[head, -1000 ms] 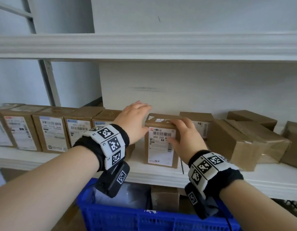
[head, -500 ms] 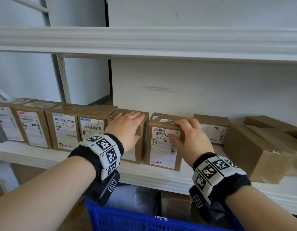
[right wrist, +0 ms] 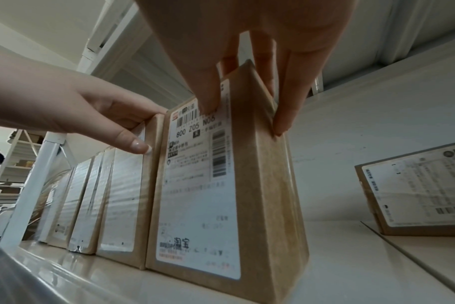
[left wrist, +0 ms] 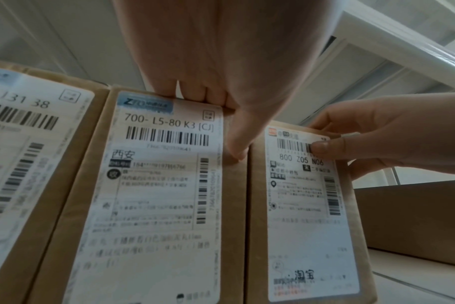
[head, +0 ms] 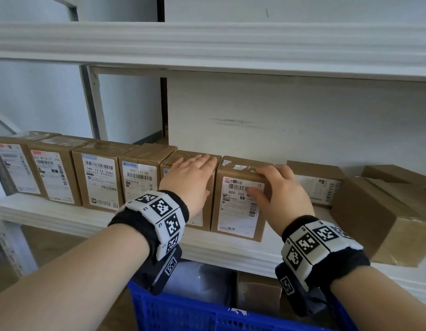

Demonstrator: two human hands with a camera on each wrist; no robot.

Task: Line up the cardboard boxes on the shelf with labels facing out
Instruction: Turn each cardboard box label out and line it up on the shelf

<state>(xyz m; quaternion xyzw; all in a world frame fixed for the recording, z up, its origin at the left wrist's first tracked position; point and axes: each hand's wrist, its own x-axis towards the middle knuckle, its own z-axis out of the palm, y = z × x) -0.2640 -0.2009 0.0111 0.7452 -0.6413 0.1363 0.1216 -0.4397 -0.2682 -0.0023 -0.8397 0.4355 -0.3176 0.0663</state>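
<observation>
A row of brown cardboard boxes stands on the white shelf [head: 63, 217], white labels facing out. My left hand [head: 190, 177] lies flat on the fifth box [head: 185, 154], labelled 700-L5-80 K3 [left wrist: 156, 185]; its fingers are straight over the top and its thumb is on the front. My right hand [head: 281, 194] grips the upper right corner of the box labelled 800 Z05 N06 [head: 238, 211], with the thumb on the label and the fingers on the top and right side. That box [right wrist: 200, 195] stands upright against the fifth one at the right end of the row.
Right of the row, a labelled box [head: 319, 185] sits further back on the shelf. A plain box [head: 379, 218] lies askew near the front edge, with others behind it. A blue crate [head: 195, 311] holding more parcels stands below. The upper shelf [head: 207, 44] hangs close overhead.
My right hand has slid the 800 Z05 N06 box left until it meets the fifth box. My left hand moved out of the gap onto the fifth box's top.
</observation>
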